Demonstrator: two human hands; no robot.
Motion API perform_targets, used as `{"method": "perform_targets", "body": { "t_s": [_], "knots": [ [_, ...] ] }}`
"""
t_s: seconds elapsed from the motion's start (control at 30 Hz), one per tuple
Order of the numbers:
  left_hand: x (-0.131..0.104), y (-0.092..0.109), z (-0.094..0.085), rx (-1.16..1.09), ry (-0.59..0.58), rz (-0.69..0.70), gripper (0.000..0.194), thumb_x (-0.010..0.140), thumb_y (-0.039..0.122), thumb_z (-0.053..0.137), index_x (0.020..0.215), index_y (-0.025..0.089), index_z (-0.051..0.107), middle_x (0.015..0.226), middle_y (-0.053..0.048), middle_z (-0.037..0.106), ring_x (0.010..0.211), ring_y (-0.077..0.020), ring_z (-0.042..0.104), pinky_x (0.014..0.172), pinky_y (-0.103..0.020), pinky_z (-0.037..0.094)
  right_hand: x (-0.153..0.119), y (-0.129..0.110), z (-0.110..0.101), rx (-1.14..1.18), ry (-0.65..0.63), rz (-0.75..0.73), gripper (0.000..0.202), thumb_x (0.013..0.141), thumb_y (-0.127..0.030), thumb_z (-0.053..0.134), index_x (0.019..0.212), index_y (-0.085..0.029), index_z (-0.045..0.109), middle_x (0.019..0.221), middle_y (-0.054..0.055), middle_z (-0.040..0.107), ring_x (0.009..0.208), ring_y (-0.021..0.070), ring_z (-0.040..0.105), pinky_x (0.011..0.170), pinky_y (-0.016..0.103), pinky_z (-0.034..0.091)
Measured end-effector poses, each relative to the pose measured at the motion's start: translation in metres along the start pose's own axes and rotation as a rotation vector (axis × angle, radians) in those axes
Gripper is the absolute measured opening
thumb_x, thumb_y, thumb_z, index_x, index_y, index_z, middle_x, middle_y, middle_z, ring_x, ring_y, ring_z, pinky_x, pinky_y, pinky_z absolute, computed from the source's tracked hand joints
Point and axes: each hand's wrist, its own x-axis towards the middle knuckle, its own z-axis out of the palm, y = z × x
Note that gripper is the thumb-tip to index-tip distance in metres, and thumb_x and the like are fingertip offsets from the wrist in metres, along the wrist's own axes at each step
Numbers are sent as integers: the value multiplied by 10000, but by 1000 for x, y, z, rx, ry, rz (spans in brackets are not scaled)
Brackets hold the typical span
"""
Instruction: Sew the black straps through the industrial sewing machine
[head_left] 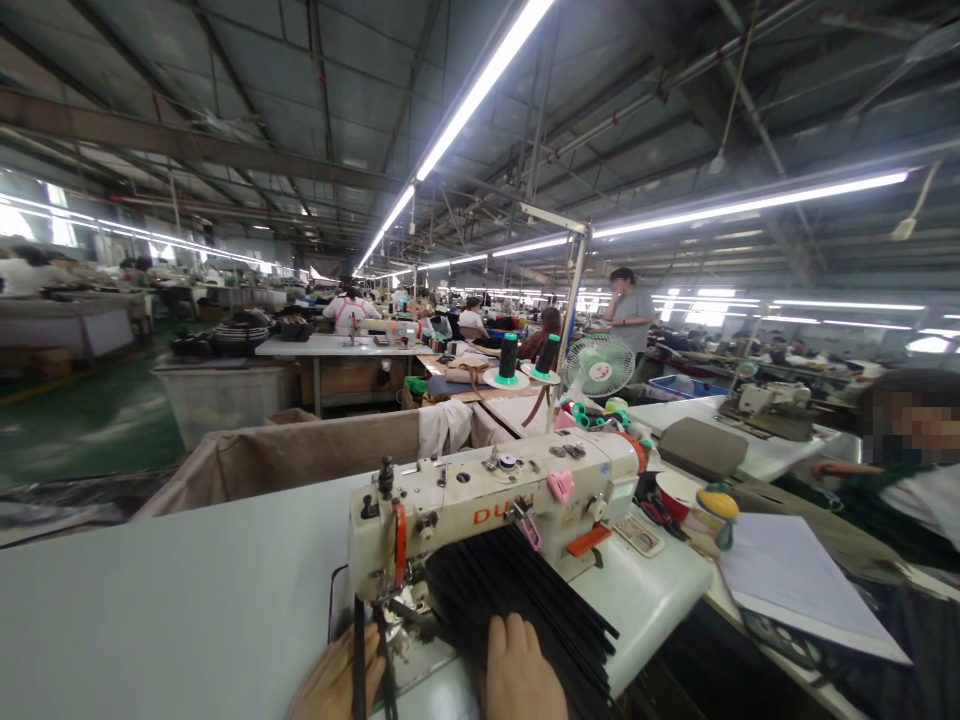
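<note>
A white sewing machine (480,510) with orange trim stands in front of me. A thick bundle of black straps (517,590) lies fanned out under its arm and over the bed's right side. At lower left, my left hand (337,675) is closed at a narrow black strap (359,650) just in front of the needle area; the strap crosses its fingers, and the thumb is hidden. My right hand (521,672) rests on the near part of the bundle, its fingers together and curled onto the straps, with the tips out of sight.
Left of the machine extends a pale tabletop (187,600). Behind it stands a fabric-lined bin (300,460). Two black thread cones (508,360) and a green fan (600,368) are beyond. At right are a red cup (677,494), paper (802,580) and a co-worker (900,480).
</note>
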Motion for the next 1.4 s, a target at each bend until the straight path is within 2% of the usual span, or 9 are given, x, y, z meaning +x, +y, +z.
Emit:
{"method": "perform_targets", "body": {
  "t_s": [0.37,0.53,0.73,0.87,0.97,1.03,1.13,1.23,1.4],
  "knots": [
    [4,16,-11,44,-11,-48,377,1051,355,524,1336,213,726,1360,-79,703,1256,-238,689,1064,-316,590,12,16,-14,133,-164,51,451,846,-4,556,1258,-108,709,1159,187,738,1095,293,729,976,392,597],
    [6,16,-11,79,-19,9,357,1049,309,508,1305,241,748,1366,-59,696,1249,-229,692,1059,-302,581,15,13,-26,134,-164,43,436,809,13,590,1201,-129,718,1179,177,728,1123,303,707,974,400,593],
    [9,23,-17,-38,-18,-107,340,1026,279,560,1301,213,749,1362,-85,698,1262,-240,683,1081,-313,576,21,8,-46,41,-148,11,350,858,62,491,1019,-139,727,927,133,741,909,272,744,780,342,610],
    [7,21,-14,-69,-32,-120,354,1025,300,562,1318,207,737,1383,-92,684,1284,-246,670,1099,-328,564,30,12,-69,99,-286,82,438,890,50,452,1230,-85,694,966,184,766,934,293,764,797,353,592],
    [7,22,-13,-40,-44,-144,376,1031,333,542,1319,193,738,1381,-97,685,1284,-253,671,1103,-345,556,35,20,-80,379,-434,206,454,923,-48,501,1362,-44,617,1116,236,764,1067,332,748,917,398,555],
    [9,27,-15,-22,-51,-155,382,1034,344,532,1319,197,739,1389,-98,681,1292,-248,666,1112,-345,546,35,25,-76,776,-503,315,379,907,-182,601,1265,-71,660,1113,203,773,1056,307,741,907,365,534],
    [14,36,-22,-11,-89,-159,399,1047,358,500,1350,219,718,1437,-95,651,1340,-237,632,1149,-361,511,29,25,-58,1328,-662,472,391,774,-474,720,945,-124,688,684,69,723,619,197,652,604,285,451],
    [16,43,-26,-11,-97,-182,428,1060,386,456,1372,226,702,1446,-89,647,1354,-239,621,1166,-395,492,17,18,-42,1506,-792,555,579,619,-699,727,767,-149,623,477,3,574,422,110,450,497,259,341],
    [15,46,-28,-46,-48,-176,427,1056,407,466,1355,226,711,1410,-86,676,1314,-234,653,1153,-344,511,-5,5,-50,1809,-818,725,668,553,-659,847,925,-160,604,624,-6,638,616,149,667,652,246,511]
  ]
}}
